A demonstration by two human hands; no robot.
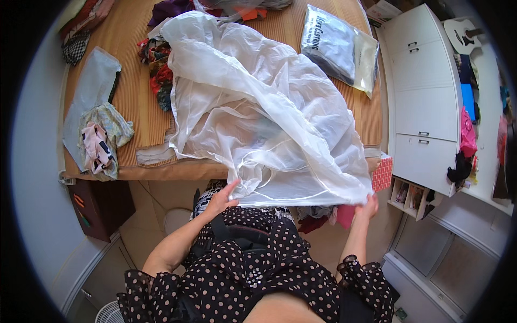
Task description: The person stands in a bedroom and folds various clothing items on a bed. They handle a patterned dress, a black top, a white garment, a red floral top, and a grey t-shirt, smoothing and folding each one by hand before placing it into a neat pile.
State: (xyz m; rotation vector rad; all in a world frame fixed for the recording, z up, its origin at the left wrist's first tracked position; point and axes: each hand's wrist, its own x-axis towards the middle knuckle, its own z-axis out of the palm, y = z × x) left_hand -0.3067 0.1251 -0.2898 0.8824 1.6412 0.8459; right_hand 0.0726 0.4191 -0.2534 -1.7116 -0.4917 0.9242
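Note:
A large sheer white cloth, thin and crumpled, lies over the near middle of the bed-like surface. Its near edge is stretched between my hands, and thin white cords loop along it. My left hand grips the bunched left end of that edge, thumb on top. At the opposite end, my right hand pinches the corner. I cannot make out whether the cloth is a garment, as its folds hide the shape. A dark red floral cloth shows from beneath its left side.
A clear package with folded grey-blue clothing lies far right on the striped mat. Pale patterned cloth and a translucent bag are at left. A red patterned box stands by the right edge, near white cabinets.

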